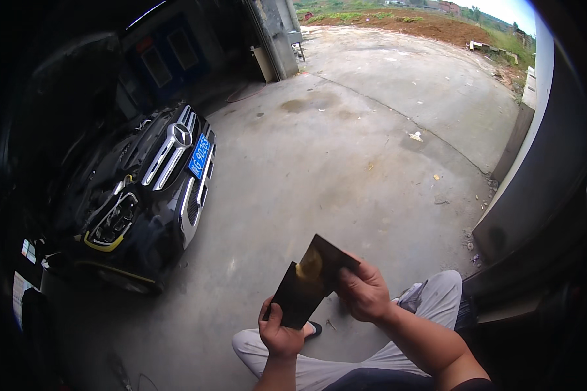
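Note:
My left hand (280, 333) grips a dark, flat rectangular plate (293, 301) by its lower left edge, thumb on top. In my right hand (364, 292) is a second dark flat plate (332, 258), pinched at its right side between thumb and fingers. The two plates meet or overlap in front of my lap. A yellowish, paste-like patch (310, 266) lies where they come together; I cannot tell whether it is a smear or a lump. The fingers beneath the plates are hidden.
A black car (169, 169) with its hood raised and a headlight opening exposed stands to the left. Concrete floor (293, 189) stretches out to bare soil. A dark wall panel (535, 182) rises at the right. My legs in light trousers (437, 296) are bent below my hands.

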`<move>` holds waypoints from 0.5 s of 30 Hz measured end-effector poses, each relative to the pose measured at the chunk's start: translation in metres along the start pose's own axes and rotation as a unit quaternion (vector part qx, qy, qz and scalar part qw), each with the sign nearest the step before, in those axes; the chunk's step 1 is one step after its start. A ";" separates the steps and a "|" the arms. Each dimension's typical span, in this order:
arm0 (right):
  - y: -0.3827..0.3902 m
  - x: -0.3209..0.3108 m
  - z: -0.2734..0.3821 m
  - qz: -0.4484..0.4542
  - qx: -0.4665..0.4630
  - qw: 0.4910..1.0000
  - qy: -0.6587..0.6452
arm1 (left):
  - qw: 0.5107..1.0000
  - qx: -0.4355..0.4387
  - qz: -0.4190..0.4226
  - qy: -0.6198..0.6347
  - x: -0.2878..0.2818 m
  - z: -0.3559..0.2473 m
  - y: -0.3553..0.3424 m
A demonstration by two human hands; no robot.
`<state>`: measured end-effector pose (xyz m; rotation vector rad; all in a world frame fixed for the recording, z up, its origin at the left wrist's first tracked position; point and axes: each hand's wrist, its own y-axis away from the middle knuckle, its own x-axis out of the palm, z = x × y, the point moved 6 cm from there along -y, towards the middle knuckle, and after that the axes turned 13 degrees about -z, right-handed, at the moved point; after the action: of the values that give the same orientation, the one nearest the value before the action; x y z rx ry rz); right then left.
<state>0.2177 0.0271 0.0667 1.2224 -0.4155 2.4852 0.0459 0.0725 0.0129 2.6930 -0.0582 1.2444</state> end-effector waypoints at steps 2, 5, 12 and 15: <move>0.005 0.008 0.007 0.109 -0.168 0.887 0.416 | 1.000 0.007 -0.011 0.015 0.009 -0.012 -0.003; -0.005 -0.022 0.019 0.040 -0.209 0.811 0.545 | 0.989 0.131 0.017 -0.072 0.013 -0.036 -0.006; 0.037 0.003 -0.020 0.098 -0.281 0.829 0.473 | 0.935 0.281 0.035 -0.213 0.026 -0.017 0.010; 0.028 -0.016 -0.009 0.099 -0.192 0.859 0.464 | 0.927 0.294 0.037 -0.232 0.012 -0.034 0.003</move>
<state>0.2090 0.0030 0.0461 -0.2324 -0.7141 2.6130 0.0275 0.0763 0.0439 3.4844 0.1866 0.6773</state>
